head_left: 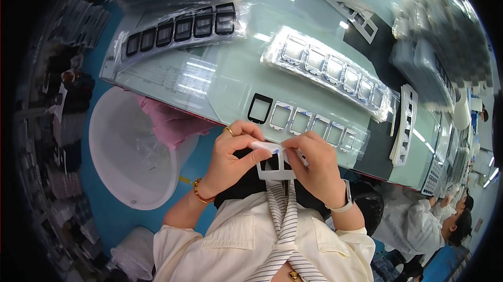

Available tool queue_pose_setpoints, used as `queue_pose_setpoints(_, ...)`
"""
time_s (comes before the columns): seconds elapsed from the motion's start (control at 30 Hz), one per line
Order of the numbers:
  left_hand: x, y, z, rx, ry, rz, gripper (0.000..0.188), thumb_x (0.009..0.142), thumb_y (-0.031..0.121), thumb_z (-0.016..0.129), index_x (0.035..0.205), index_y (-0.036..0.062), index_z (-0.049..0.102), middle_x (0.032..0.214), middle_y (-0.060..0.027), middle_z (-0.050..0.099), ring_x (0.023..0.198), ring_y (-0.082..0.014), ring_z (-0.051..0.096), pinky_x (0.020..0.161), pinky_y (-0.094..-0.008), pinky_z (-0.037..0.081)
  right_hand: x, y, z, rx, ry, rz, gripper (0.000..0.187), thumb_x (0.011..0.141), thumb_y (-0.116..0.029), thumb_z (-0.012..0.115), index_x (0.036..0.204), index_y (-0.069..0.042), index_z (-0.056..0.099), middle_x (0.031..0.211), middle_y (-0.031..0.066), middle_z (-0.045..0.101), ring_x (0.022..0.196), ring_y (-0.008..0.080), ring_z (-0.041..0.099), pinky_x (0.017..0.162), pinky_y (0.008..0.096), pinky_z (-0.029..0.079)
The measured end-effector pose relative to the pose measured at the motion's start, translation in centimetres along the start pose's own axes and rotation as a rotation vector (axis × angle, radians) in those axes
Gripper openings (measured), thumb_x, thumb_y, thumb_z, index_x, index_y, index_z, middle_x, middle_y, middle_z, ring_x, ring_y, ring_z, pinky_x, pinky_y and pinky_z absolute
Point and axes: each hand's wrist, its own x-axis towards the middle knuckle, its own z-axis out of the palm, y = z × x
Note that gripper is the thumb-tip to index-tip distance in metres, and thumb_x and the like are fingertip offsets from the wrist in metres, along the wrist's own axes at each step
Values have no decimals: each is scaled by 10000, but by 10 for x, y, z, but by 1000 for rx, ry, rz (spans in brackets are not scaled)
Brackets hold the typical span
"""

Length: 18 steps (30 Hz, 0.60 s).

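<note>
Pinching the white frame (276, 175) with left hand (234, 149) and right hand (316, 162), both nearly closed, I should grip lightly, evenly.

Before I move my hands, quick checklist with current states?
1. Left hand pinching the thin white strip with rectangular openings: ok.
2. Right hand pinching the strip's other side: ok.
3. Black rectangular frame lying on the glossy pale-green tabletop: ok.
4. White rectangular frames with blue marks in a row beside the black one: ok.
5. Strip's underside clean: cannot tell, hidden.
</note>
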Motion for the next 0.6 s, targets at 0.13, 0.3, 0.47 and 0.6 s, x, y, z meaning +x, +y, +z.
queue_pose_setpoints(0.13,2,-1,0,-77,16,87,98,866,106,849,910,34,798,993,-53,784,865,-175,670,757,-296,503,6,2,-2,47,-63,-58,181,863,66,734,1015,-34,728,966,109,712,853,274,701,731,350,557)
queue_pose_setpoints(0.3,3,4,-2,39,33,107,94,847,95,863,892,40,802,927,-46,782,830,-175,685,739,-300,520,16,-7,-9,183,-25,-15,170,869,65,732,1016,-20,720,1015,106,711,906,256,705,777,342,566)
queue_pose_setpoints(0.47,0,-2,-4,37,68,85,113,846,108,872,843,37,784,865,-42,758,803,-176,681,708,-300,506,23,-9,1,252,-75,73,141,869,61,738,991,-3,705,996,105,698,884,230,691,784,310,553)
queue_pose_setpoints(0.6,-3,-19,-20,154,258,150,201,861,110,862,740,34,722,655,-24,614,586,-155,570,566,-299,426,32,6,-8,308,49,99,64,939,31,710,996,26,680,950,61,696,869,139,649,807,265,517)
